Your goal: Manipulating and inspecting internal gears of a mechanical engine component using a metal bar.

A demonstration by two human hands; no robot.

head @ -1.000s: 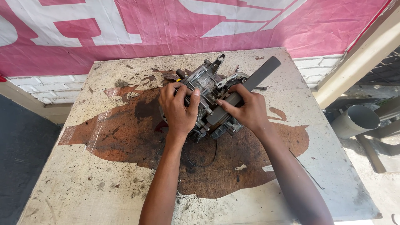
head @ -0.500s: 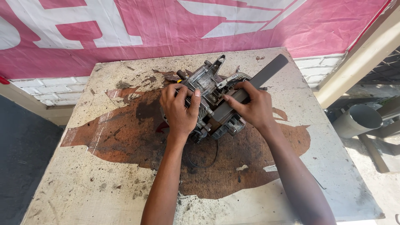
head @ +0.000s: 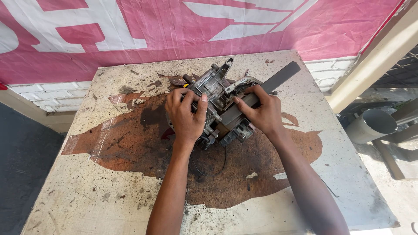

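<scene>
Head view, looking down on your two bare arms over a worn table (head: pixel 109 191).

Item 1: small engine assembly (head: pixel 215 93), grey metal, greasy, with brackets and fins. It lies on the table's far half, near the middle, on a dark rust-brown stain (head: pixel 261 174).

Item 2: your left hand (head: pixel 186 116). It rests palm down on the near left side of the assembly, fingers (head: pixel 201 106) curled over the top edge and pressed onto the metal. It is closed around the casing in a steadying hold.

Item 3: your right hand (head: pixel 261 114). It lies on the assembly's right side, fingers wrapped around a long flat dark grey bar (head: pixel 278 80). The bar runs from under your palm up and to the right, its free end out over the table.

Item 4: thin black wire loop (head: pixel 209 167), on the stain just near of the assembly, between your forearms.

Item 5: pink and white banner (head: pixel 217 26), hung behind the table's far edge above a white brick wall (head: pixel 43 89).

Item 6: grey pipe (head: pixel 370 126), off the table to the right, on the ground.

Not legible: the assembly's near face is covered by both hands. How the bar joins the assembly is hidden under your right palm. Small red and yellow parts at the assembly's left edge are too small to identify.
</scene>
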